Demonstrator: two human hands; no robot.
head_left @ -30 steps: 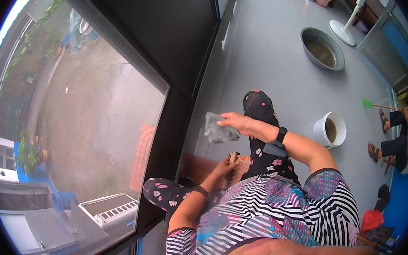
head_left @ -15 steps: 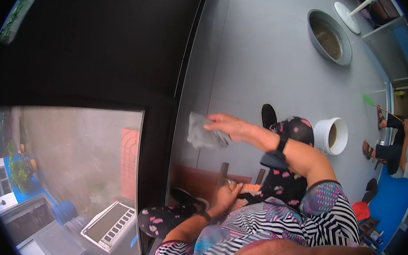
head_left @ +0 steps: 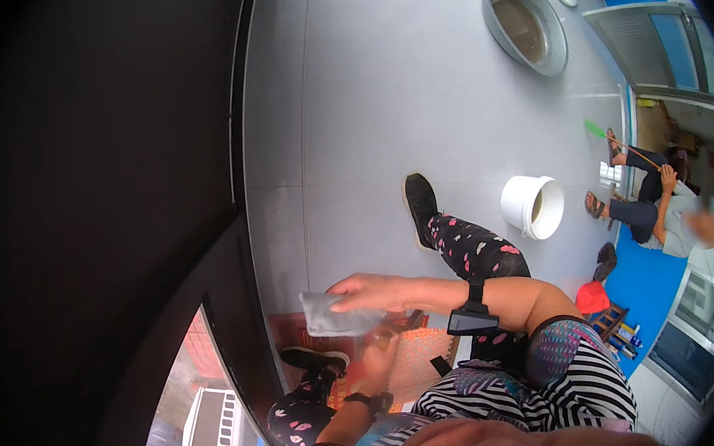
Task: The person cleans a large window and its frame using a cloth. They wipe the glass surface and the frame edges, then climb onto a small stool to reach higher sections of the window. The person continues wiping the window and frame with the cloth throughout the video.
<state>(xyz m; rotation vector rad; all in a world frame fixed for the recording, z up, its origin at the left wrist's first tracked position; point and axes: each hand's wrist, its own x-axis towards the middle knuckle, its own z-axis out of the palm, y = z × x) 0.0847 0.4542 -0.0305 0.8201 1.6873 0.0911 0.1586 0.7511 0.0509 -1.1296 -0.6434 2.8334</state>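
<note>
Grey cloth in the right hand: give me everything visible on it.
The grey cloth is a small, soft-looking piece of fabric, plain pale grey, folded or bunched into a rough rectangle with rounded corners. The right hand holds it from above, fingers spread over its right part, while the left end sticks out free toward the dark window frame. It lies roughly flat, raised above the floor and the person's feet. The left hand is just below it; contact cannot be told. No pattern or stains are visible.
</note>
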